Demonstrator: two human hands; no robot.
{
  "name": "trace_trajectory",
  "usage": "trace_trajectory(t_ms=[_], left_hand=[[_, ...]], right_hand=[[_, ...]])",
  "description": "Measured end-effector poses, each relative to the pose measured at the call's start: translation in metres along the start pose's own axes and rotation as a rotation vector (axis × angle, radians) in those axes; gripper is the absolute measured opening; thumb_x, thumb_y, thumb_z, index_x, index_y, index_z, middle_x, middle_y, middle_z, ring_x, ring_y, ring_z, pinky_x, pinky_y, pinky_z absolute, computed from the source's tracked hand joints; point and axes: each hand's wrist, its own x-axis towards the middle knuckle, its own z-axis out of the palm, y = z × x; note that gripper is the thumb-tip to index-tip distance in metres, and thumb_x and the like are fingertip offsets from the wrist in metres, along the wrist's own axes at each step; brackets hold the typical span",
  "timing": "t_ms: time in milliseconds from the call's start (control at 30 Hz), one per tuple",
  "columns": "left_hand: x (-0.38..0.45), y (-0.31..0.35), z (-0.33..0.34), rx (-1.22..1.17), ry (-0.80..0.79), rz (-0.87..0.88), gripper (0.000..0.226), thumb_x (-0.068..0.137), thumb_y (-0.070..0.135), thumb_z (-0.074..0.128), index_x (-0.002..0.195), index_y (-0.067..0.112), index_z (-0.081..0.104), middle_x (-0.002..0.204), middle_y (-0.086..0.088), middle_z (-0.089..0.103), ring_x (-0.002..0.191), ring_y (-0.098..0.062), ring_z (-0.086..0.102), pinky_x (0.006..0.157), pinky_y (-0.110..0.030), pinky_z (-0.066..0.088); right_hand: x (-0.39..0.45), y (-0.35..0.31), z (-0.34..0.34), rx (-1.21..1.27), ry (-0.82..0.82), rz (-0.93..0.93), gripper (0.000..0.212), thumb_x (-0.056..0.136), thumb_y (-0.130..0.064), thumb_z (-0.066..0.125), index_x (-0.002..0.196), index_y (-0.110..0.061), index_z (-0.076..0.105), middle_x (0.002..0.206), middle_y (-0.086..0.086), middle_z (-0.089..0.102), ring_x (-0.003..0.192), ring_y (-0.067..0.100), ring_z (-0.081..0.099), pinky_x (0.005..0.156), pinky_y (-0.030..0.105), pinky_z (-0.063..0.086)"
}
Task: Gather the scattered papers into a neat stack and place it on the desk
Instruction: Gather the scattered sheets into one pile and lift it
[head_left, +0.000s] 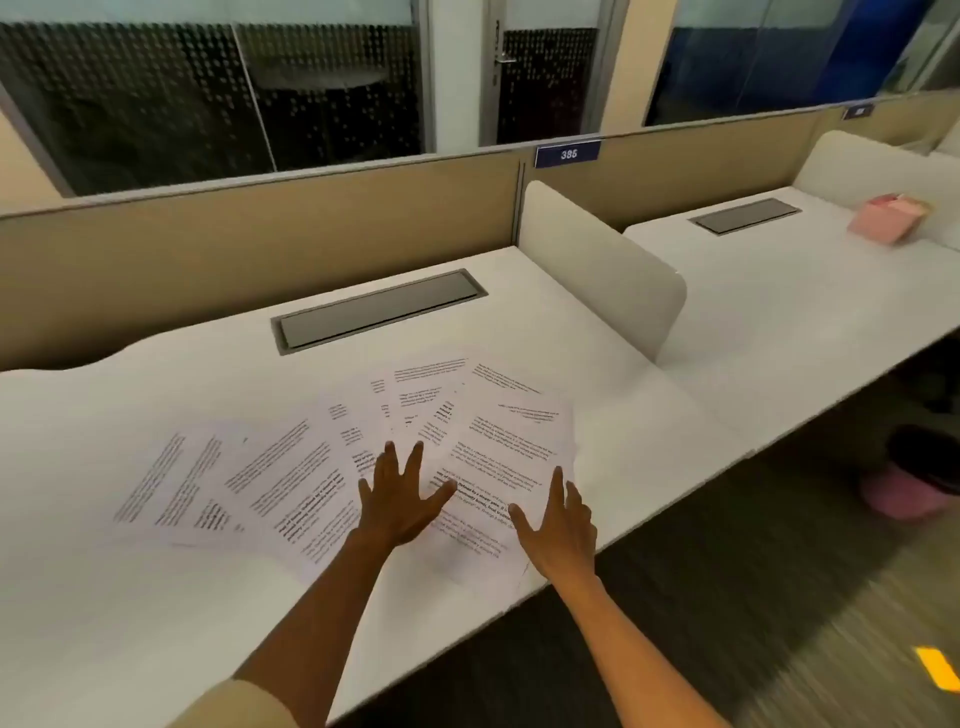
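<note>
Several printed white papers (270, 478) lie fanned out and overlapping across the white desk (104, 597), spreading from the left to the front right edge. My left hand (397, 499) rests flat on the middle of the fan with fingers spread. My right hand (558, 525) lies flat with fingers apart on the rightmost sheets (511, 436), close to the desk's front edge. Neither hand grips a sheet.
A grey cable hatch (379, 309) is set into the desk behind the papers. A white divider (602, 270) separates this desk from the neighbouring one, where a pink box (888, 218) stands. A beige partition (260, 244) runs along the back. Dark carpet lies to the right.
</note>
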Motion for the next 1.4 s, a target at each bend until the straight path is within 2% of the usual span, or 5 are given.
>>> trace_trajectory(t_ms=[600, 900, 1067, 1200, 1400], left_hand=[[0.041, -0.028, 0.022, 0.053, -0.062, 0.275, 0.076, 0.083, 0.062, 0.05, 0.144, 0.019, 0.032, 0.152, -0.01, 0.028, 0.137, -0.029, 0.028, 0.11, -0.045, 0.03], [0.065, -0.024, 0.001, -0.336, -0.121, 0.107, 0.076, 0.083, 0.039, 0.068, 0.145, 0.013, 0.033, 0.144, -0.016, 0.044, 0.133, -0.034, 0.04, 0.107, -0.044, 0.036], [0.081, -0.025, -0.013, -0.624, -0.205, -0.115, 0.072, 0.08, 0.018, 0.074, 0.141, 0.007, 0.037, 0.142, -0.015, 0.048, 0.126, -0.032, 0.05, 0.103, -0.039, 0.042], [0.09, -0.025, -0.016, -0.542, -0.174, -0.127, 0.043, 0.08, 0.008, 0.069, 0.121, 0.004, 0.056, 0.123, -0.014, 0.063, 0.1, -0.026, 0.062, 0.089, -0.036, 0.053], [0.11, -0.014, -0.019, -0.369, -0.082, -0.019, 0.035, 0.079, 0.011, 0.065, 0.114, 0.007, 0.061, 0.111, -0.01, 0.067, 0.097, -0.028, 0.065, 0.083, -0.039, 0.057]], right_hand=[[0.016, -0.041, 0.03, 0.107, 0.119, 0.374, 0.093, 0.086, -0.064, 0.049, 0.153, -0.02, 0.001, 0.148, 0.017, 0.03, 0.133, 0.034, 0.035, 0.108, 0.045, 0.038], [0.03, -0.059, 0.03, 0.3, 0.1, 0.494, 0.097, 0.084, -0.058, 0.059, 0.154, -0.018, 0.005, 0.144, 0.017, 0.035, 0.133, 0.035, 0.036, 0.108, 0.047, 0.039], [0.036, -0.062, 0.03, 0.317, 0.078, 0.53, 0.077, 0.082, -0.051, 0.064, 0.142, -0.011, 0.035, 0.133, 0.016, 0.05, 0.125, 0.035, 0.045, 0.102, 0.045, 0.043], [0.045, -0.064, 0.033, 0.36, 0.086, 0.502, 0.065, 0.078, -0.051, 0.065, 0.128, -0.013, 0.05, 0.122, 0.011, 0.061, 0.111, 0.03, 0.058, 0.095, 0.046, 0.051], [0.073, -0.075, 0.023, 0.388, 0.09, 0.454, 0.074, 0.085, -0.04, 0.067, 0.144, -0.007, 0.036, 0.137, 0.016, 0.044, 0.123, 0.032, 0.051, 0.1, 0.038, 0.044]])
